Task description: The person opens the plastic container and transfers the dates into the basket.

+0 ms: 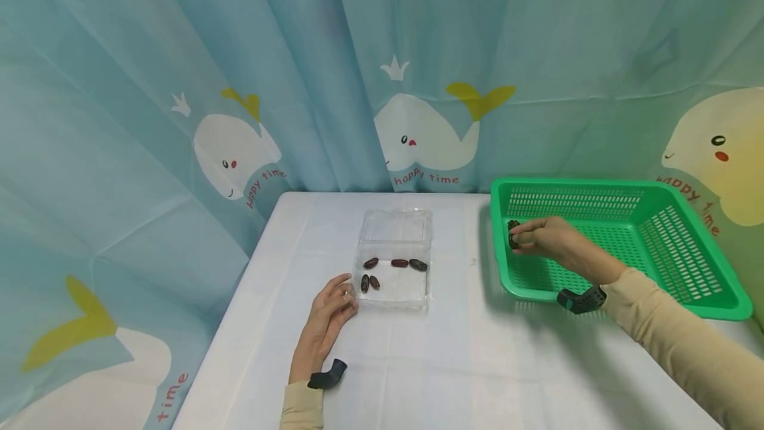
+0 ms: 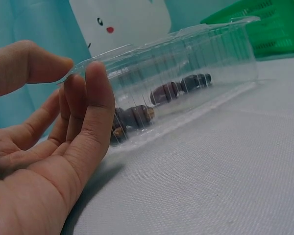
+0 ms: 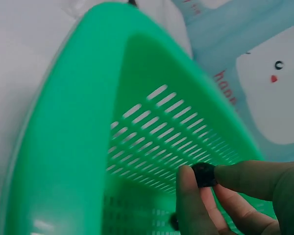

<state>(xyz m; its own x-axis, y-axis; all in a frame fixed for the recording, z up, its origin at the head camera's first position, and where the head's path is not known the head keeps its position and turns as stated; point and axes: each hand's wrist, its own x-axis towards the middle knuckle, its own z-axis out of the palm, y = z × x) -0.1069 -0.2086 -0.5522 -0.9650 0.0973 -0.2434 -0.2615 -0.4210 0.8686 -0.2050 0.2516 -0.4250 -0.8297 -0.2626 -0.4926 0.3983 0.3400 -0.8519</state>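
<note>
A clear plastic clamshell box (image 1: 390, 294) lies with its lid folded back, several brown dates (image 1: 400, 263) spread inside it. My left hand (image 1: 329, 307) pinches the box's near left rim between thumb and fingers, as the left wrist view also shows of the hand (image 2: 63, 122). Over at the green basket (image 1: 504, 271), my right hand (image 1: 546, 241) is inside the left wall. Its thumb and fingertips pinch a dark date (image 3: 204, 174). Another dark piece (image 3: 174, 221) shows lower down, partly hidden behind the fingers.
The basket has slotted walls and a raised rim (image 1: 597, 183) at the table's right side. A white cloth covers the table (image 1: 442, 363). Behind it hangs a blue-green curtain (image 1: 310, 71) with whale prints. Both wrists wear black bands (image 1: 328, 375).
</note>
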